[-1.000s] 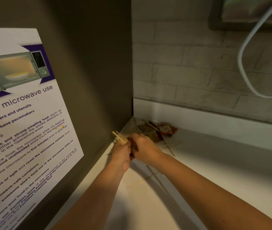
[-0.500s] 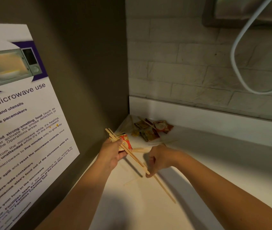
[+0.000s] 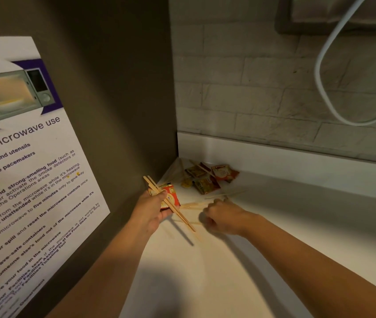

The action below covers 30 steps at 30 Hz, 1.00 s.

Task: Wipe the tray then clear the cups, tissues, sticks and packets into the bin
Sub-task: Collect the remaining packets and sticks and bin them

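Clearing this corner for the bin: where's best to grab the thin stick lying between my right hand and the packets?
Probably pinch the stick mid-length from above with the right hand: it is thin, lies flat on the counter, with nothing over it.

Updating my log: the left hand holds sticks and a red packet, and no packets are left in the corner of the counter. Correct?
Not quite. The head view shows several packets lying in the corner of the counter. The rest stands: the left hand holds sticks and a red packet.
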Tool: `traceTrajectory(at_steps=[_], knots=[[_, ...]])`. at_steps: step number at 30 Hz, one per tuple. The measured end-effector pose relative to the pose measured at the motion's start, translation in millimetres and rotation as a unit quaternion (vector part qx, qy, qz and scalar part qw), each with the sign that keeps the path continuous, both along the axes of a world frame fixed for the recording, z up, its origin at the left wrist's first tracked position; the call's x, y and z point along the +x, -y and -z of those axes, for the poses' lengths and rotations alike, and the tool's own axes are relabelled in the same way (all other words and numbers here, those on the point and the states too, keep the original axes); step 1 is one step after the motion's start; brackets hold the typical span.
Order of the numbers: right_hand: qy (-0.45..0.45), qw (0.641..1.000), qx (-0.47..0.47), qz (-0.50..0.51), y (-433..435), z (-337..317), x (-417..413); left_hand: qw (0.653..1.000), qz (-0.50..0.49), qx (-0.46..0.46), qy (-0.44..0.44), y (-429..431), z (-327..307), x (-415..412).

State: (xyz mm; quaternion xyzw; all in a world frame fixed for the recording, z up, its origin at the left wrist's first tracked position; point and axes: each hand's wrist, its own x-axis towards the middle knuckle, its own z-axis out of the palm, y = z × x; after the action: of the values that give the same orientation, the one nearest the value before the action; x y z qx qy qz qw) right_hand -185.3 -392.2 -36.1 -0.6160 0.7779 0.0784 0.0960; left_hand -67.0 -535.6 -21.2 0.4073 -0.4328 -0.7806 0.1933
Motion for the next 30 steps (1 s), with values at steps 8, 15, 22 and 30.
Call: traceTrajectory(at_steps=[8, 15, 22, 30], knots=[[0.045, 0.979, -0.075, 0.183, -7, 1, -27, 1.000, -0.002, -0.005, -0.002, -2, -3, 3], [0.039, 0.962, -0.100, 0.252, -2, 9, -26, 1.000, 0.001, -0.009, -0.006, -2, -5, 6], [0.064, 0.951, -0.145, 0.267, 0, 10, -17, 1.000, 0.004, -0.012, 0.000, 0, -5, 7], [-0.013, 0.967, -0.064, 0.248, -4, 8, -9, 1.000, 0.007, -0.014, 0.004, -3, -7, 10]])
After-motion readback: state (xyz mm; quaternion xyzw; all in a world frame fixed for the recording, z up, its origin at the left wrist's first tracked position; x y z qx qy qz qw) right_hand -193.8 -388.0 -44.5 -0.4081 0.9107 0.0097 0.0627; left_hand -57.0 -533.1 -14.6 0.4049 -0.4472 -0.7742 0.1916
